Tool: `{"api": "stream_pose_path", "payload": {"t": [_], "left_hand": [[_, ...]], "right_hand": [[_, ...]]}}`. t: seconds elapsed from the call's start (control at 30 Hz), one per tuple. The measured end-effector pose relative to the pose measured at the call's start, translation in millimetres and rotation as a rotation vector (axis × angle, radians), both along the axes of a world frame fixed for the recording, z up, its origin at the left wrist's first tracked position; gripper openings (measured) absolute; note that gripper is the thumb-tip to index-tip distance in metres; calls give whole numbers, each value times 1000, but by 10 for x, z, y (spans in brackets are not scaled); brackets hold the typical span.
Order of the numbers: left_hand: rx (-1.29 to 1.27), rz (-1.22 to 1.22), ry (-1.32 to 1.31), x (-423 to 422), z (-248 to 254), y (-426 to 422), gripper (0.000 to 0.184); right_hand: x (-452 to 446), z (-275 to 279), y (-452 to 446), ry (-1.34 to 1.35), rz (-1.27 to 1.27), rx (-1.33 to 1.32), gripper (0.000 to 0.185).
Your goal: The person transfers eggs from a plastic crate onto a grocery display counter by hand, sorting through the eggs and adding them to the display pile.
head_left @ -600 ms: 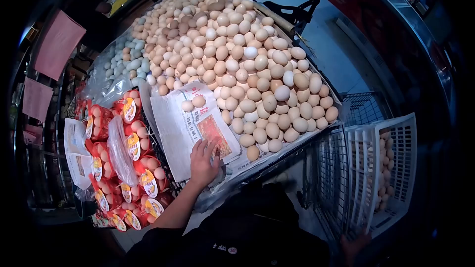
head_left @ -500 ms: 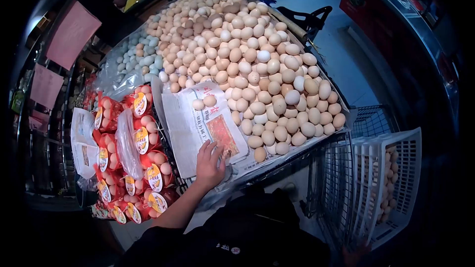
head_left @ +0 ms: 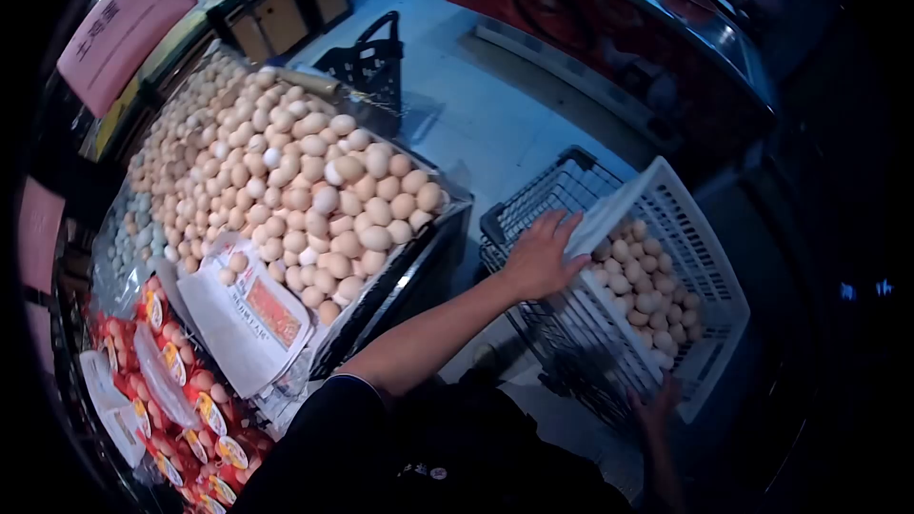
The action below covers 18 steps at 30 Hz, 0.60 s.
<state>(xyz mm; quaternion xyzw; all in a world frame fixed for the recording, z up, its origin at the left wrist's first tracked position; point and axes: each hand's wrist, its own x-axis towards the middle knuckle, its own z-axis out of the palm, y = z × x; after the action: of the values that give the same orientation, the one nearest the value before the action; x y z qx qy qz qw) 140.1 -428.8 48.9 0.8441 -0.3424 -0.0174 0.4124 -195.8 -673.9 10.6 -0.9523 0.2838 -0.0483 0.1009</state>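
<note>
Black-edged, the broad stand (head_left: 407, 278) at left bore a heap of brownish eggs (head_left: 295, 171). To its right stood the wire cart (head_left: 583, 160), with the white plastic crate (head_left: 609, 209) tilted at it, holding a smaller batch of eggs (head_left: 652, 290). The left hand (head_left: 543, 257), fingers spread, touched the crate's left edge; the right hand (head_left: 657, 405) was by its lower corner, too dim to tell whether its fingers gripped.

white crate (head_left: 721, 319) | plastic, slotted walls | open top upward, exact tilt unclear | right side of scene | eggs (head_left: 649, 297) inside: pale beige to light brown, loosely heaped toward left
</note>
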Motion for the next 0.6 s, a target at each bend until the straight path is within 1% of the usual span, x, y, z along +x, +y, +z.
{"api": "stream_pose_path", "payload": {"t": [0.03, 0.07, 0.1, 0.13, 0.17, 0.23, 0.27, 0.37, 0.4, 0.47, 0.5, 0.53, 0.6], "left_hand": [[70, -33, 45, 37, -61, -247, 72], [198, -18, 99, 66, -269, -351, 74], [180, -67, 266, -116, -226, -442, 71], [173, -101, 379, -70, -184, -446, 69], [175, -126, 493, -17, -156, -437, 66], [270, -72, 538, -139, -99, -433, 66], [316, -40, 548, -165, -115, -416, 66], [268, -5, 521, -317, -215, -335, 65], [285, -44, 590, -463, -29, -321, 65], [282, -39, 571, -489, -74, -190, 66], [276, -41, 577, -551, -22, -148, 67], [285, -40, 652, -581, 73, -77, 68], [301, -38, 610, -663, 89, 63, 69]], "right_hand": [[47, 45, 2, -32, 55, -32, 72], [59, -170, 66, -117, 104, 3, 70], [-145, -32, 31, -151, 164, 13, 68], [-119, -122, 26, -239, 232, 26, 65], [-67, -201, 46, -250, 214, 5, 65], [-128, -130, 107, -235, 181, -36, 64], [-111, -167, 128, -271, 163, -8, 61], [-204, -108, 199, -242, 133, 25, 59], [-352, 87, 201, -201, 116, 23, 58], [-322, 30, 294, -204, 85, 39, 56], [-365, 114, 330, -198, 82, 53, 53], [-359, 124, 389, -201, 78, 77, 50], [-418, 100, 473, -205, 77, 69, 45]]}}
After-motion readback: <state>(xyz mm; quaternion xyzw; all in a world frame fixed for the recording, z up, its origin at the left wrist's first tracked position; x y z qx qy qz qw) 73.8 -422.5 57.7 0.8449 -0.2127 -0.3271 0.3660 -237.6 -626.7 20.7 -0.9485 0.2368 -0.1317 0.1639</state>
